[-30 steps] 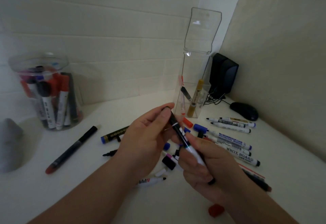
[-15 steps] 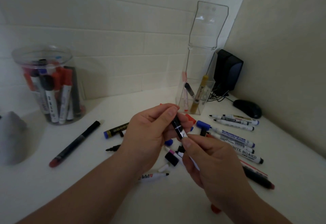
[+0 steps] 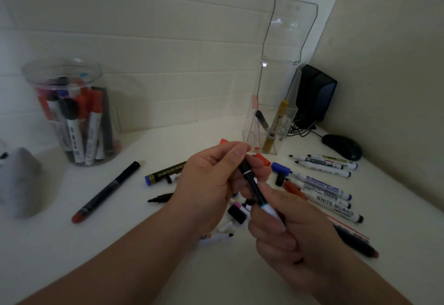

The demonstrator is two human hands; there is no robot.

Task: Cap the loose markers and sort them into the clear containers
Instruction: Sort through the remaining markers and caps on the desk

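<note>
My left hand point(image 3: 211, 182) pinches the black cap end of a black-and-white marker point(image 3: 255, 188) between thumb and fingers. My right hand point(image 3: 283, 230) grips the marker's white barrel lower down. The marker slants up to the left between both hands, above the white table. Under and around my hands lie several loose markers and caps, among them a "WHITE BOARD" marker point(image 3: 334, 205) and a long black marker with a red end point(image 3: 105, 193). A round clear jar point(image 3: 72, 112) at the left holds several markers. A tall clear square container point(image 3: 271, 134) at the back holds a few pens.
A black speaker point(image 3: 314, 93) with cables stands in the back right corner, a black mouse point(image 3: 342, 146) in front of it. A grey object point(image 3: 19, 180) sits at the left edge. Walls close the back and right sides.
My hands and the marker rose slightly and drew together; my left thumb and fingers now sit further down over the black cap end. The view shifted a little.
</note>
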